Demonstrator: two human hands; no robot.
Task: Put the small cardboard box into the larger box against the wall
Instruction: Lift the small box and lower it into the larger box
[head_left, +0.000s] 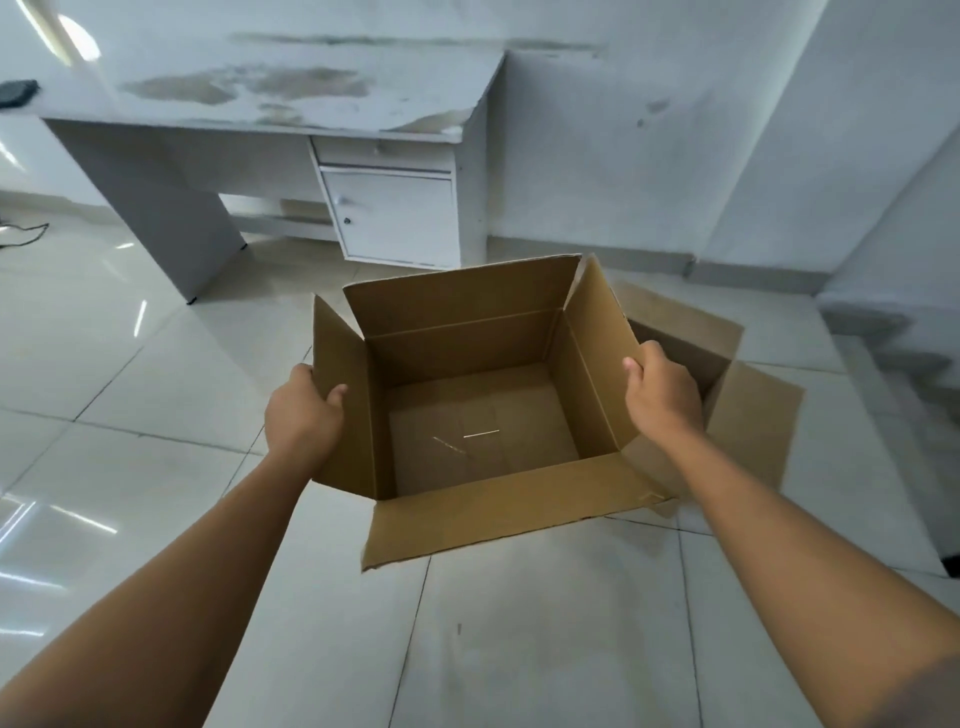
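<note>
An open brown cardboard box, empty with all flaps up or spread, hangs in front of me above the tiled floor. My left hand grips its left flap, thumb on the inside. My right hand grips its right flap the same way. Behind and to the right of it lies a larger cardboard box on the floor, open, its flaps spread out. The held box hides most of the larger one.
A worn white desk with a drawer and small cupboard door stands against the back wall. A dark object sits on its left end. A cable lies on the glossy floor at left. White steps rise at right.
</note>
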